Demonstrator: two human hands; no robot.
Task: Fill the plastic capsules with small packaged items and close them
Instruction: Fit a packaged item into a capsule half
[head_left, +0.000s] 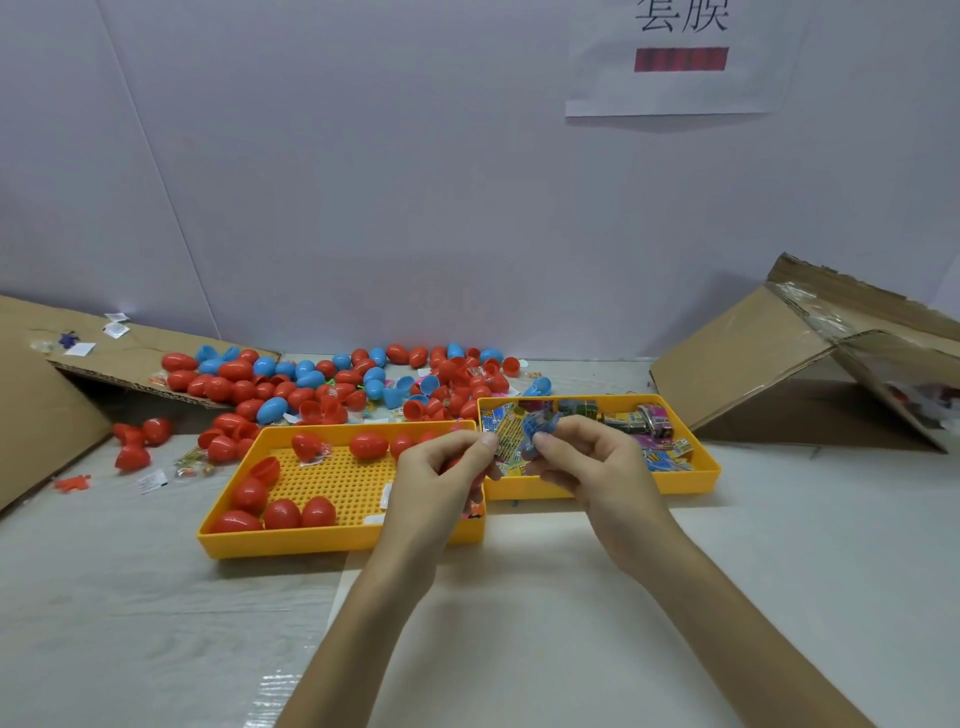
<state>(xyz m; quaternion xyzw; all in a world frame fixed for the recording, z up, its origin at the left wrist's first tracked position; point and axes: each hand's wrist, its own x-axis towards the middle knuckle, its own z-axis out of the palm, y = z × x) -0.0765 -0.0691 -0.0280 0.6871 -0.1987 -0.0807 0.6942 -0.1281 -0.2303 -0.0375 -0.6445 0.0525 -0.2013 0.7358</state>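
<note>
Above the right end of the perforated yellow tray (332, 543), the left hand (441, 478) curls round a red capsule (455, 464), mostly hidden by its fingers. Just right of it, the right hand (582, 457) pinches a small blue packet (535, 428), its print blurred. Right of that tray, a second tray (691, 480) holds packets. Behind lies a heap of red and blue capsules (332, 384). Cardboard boxes (753, 364) flank both, cut off.

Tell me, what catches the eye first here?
A heap of red and blue egg-shaped plastic capsules sprawls across the back of the table. In front sit two yellow plastic trays, the left tray holding red capsules, the right tray colourful packets. Above them the right hand pinches a small blue wrapped packet; the left hand curls round a red piece, mostly hidden.
</note>
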